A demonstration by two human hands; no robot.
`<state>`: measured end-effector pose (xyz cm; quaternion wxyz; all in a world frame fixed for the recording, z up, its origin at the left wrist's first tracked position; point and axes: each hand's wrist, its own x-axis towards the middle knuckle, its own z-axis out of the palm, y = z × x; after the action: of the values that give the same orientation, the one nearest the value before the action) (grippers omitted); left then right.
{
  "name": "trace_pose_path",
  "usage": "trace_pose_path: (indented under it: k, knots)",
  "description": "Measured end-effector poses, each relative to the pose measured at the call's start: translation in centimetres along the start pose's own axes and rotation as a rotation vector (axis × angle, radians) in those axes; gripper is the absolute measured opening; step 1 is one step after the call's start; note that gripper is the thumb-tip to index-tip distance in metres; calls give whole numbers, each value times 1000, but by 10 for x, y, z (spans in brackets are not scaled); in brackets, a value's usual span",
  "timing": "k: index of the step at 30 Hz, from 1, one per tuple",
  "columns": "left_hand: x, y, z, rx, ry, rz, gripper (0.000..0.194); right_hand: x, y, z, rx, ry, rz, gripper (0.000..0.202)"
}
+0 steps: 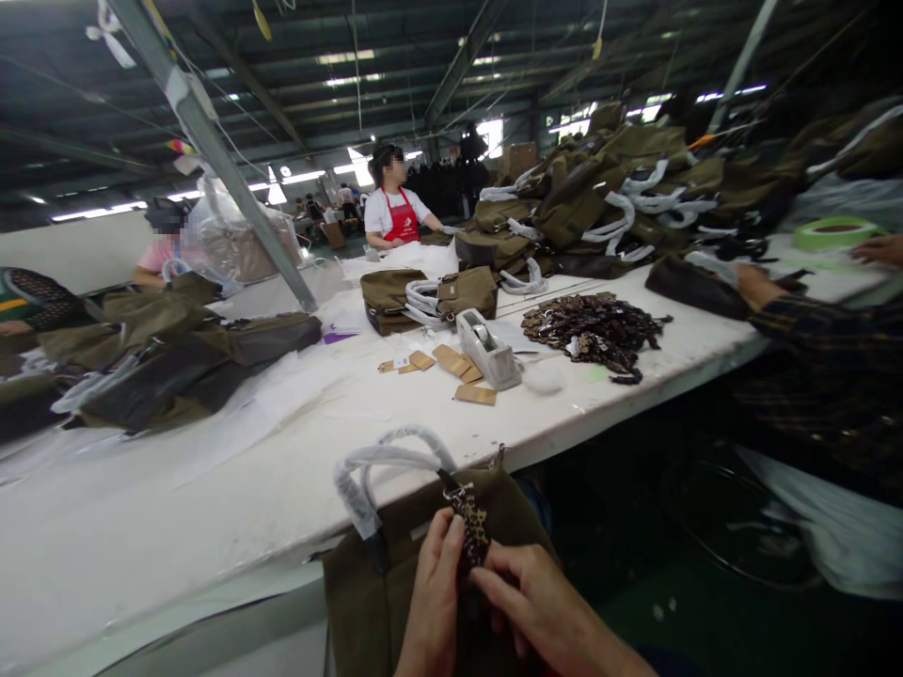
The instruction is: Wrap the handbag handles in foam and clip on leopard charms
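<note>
An olive handbag (373, 602) leans against the table's near edge, its handles (353, 480) wrapped in white plastic. From a ring at the handle's base hangs a dark brown and gold charm (471, 527) with flower-like shapes. My left hand (438, 583) pinches the charm's left side between thumb and fingers. On the lower right of it, my right hand (526, 592) is closed, thumb against fingers. The charm's lower end is hidden between my hands.
On the white table (232, 508) are a tape dispenser (489, 350), tan tags (455, 362), a heap of dark charms (596, 329) and piled olive bags (599, 188). A slanted metal post (218, 160) stands left. A co-worker's hand (754, 285) touches a bag at right.
</note>
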<state>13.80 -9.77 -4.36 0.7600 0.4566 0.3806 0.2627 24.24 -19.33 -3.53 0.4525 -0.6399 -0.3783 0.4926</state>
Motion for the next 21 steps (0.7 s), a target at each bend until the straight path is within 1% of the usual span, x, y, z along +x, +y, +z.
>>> trace_pose_path:
  k: [2,3,6,7,8,9,10,11,12,14,16,17,19,21]
  knots:
    - [-2,3,2,-15,-31,11,46,-3,-6,-5,-182,52,-71,31]
    - [-2,5,3,-28,-43,12,45,-4,-10,-10,-243,111,-113,28]
    - [-2,7,5,-41,-114,-14,38,1,-20,-23,-308,338,-222,14]
    - [-3,7,6,-43,-143,-30,36,5,-23,-27,-313,386,-260,21]
    - [-3,7,8,-50,-165,-49,34,9,-26,-29,-321,406,-301,31]
    - [-4,8,9,-62,-179,-67,34,13,-29,-30,-336,396,-344,38]
    - [-5,9,10,-79,-187,-82,34,18,-31,-31,-353,366,-386,40]
    - [-6,10,11,-99,-191,-93,35,22,-33,-30,-363,343,-417,38]
    - [-7,12,11,-117,-198,-102,36,26,-34,-29,-360,344,-425,34]
    - [-9,13,12,-147,-189,-115,40,33,-36,-28,-320,419,-384,25]
    - [-8,11,11,-177,-123,-130,45,40,-36,-29,-291,494,-318,22]
    - [-7,10,11,-195,-75,-141,48,43,-35,-31,-294,483,-293,22]
    - [-4,6,9,-230,3,-162,51,47,-34,-33,-277,367,-258,21]
    - [-2,3,8,-244,11,-153,49,49,-31,-33,-194,228,-217,16]
